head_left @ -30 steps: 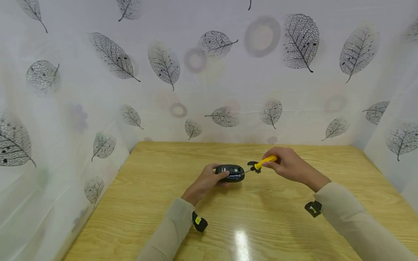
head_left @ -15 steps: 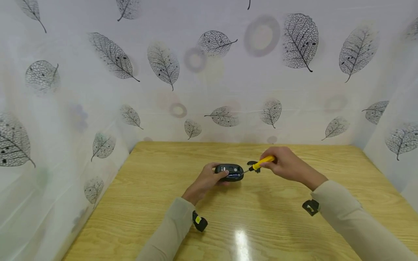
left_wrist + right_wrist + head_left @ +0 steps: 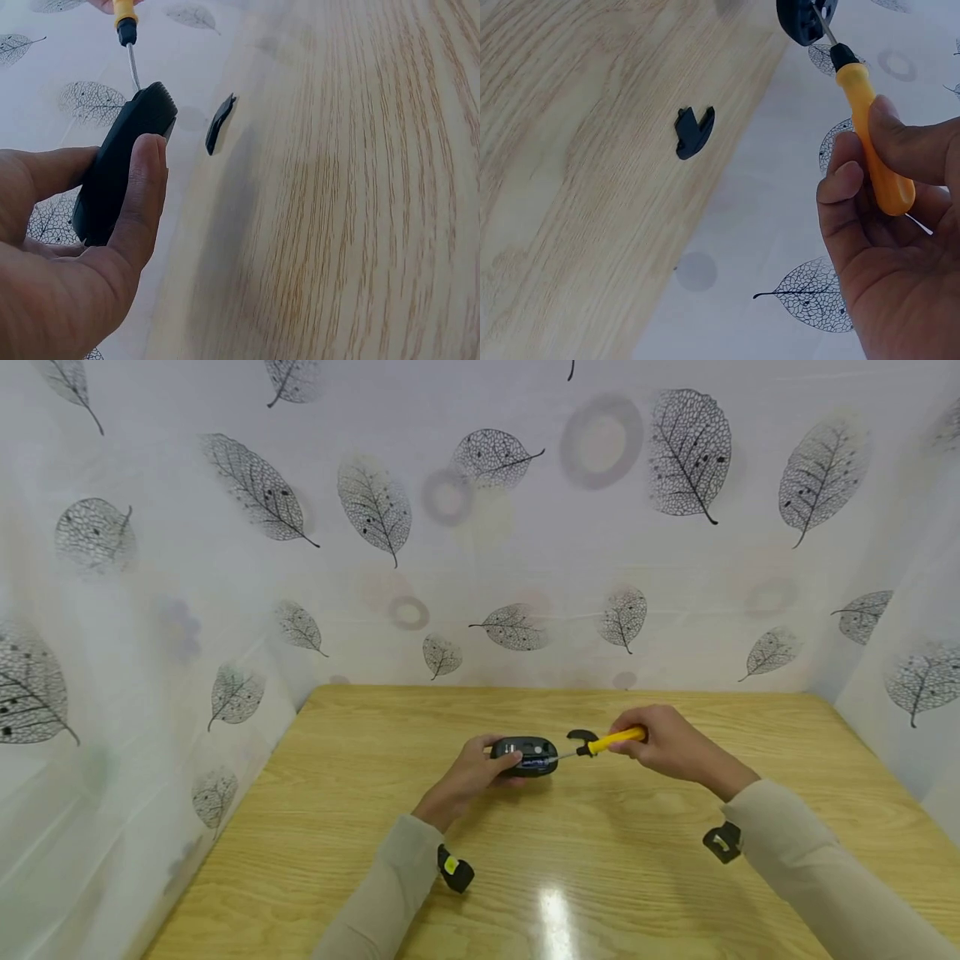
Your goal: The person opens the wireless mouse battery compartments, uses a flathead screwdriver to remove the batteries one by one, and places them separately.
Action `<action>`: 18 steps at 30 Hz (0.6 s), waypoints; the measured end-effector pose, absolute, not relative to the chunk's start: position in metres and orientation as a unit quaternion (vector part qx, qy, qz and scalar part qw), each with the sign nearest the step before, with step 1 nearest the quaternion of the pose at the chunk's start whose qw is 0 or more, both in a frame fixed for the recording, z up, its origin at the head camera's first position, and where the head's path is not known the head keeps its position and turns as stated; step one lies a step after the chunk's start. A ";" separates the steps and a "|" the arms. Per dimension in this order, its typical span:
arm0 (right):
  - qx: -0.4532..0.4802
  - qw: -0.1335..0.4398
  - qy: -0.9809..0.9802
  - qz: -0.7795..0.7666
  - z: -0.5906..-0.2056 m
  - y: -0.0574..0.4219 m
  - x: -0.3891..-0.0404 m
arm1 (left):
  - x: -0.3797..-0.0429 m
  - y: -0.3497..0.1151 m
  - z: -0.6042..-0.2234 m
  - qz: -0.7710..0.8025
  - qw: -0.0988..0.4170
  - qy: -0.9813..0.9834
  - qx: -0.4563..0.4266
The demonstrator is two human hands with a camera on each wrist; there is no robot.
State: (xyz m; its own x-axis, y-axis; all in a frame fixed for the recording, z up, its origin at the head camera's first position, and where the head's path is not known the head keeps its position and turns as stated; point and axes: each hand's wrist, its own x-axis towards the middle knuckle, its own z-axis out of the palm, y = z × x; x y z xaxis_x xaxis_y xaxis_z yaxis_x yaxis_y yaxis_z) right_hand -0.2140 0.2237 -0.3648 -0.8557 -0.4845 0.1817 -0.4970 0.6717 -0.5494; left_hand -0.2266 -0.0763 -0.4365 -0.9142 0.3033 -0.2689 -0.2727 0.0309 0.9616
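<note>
A black computer mouse (image 3: 538, 748), its underside turned up and its battery slot uncovered, is gripped in my left hand (image 3: 472, 774). In the left wrist view the thumb lies along one side of the mouse (image 3: 112, 172) and fingers hold the other. My right hand (image 3: 669, 745) pinches the yellow handle of a screwdriver (image 3: 611, 741) between thumb and fingers. The metal shaft reaches the open slot at the right end of the mouse; exactly what the tip touches is too small to tell. Behind the screwdriver a black battery cover (image 3: 694, 133) lies on the table.
The wood-grain table (image 3: 360, 860) extends around both hands. A pale curtain with leaf prints (image 3: 525, 543) stands along its back and sides. A black camera (image 3: 456, 868) is strapped at the left wrist and another black camera (image 3: 722, 842) at the right.
The right hand first shifts slightly left, then back right, and the screwdriver now lies flatter, showing more of the cover behind it. The mouse and left hand drift slightly left.
</note>
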 end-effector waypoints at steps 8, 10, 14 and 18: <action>0.247 -0.023 -0.921 0.299 -0.370 0.228 -0.213 | -0.227 -0.079 -0.436 0.690 0.210 0.693 0.012; 0.244 -0.031 -0.921 0.302 -0.372 0.228 -0.213 | -0.227 -0.079 -0.436 0.692 0.213 0.689 0.011; 0.243 -0.035 -0.919 0.307 -0.376 0.229 -0.213 | -0.227 -0.080 -0.436 0.701 0.217 0.679 0.015; 0.237 -0.037 -0.918 0.317 -0.381 0.232 -0.214 | -0.227 -0.080 -0.436 0.706 0.217 0.674 0.017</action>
State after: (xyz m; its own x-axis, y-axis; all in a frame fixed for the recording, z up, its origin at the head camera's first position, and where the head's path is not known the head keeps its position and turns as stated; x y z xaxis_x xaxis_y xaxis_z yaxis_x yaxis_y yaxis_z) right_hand -0.2137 0.2320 -0.3810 -0.8847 -0.4590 0.0818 -0.4118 0.6871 -0.5986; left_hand -0.2272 -0.0798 -0.4363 -0.9054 0.3290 -0.2685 -0.2832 0.0033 0.9591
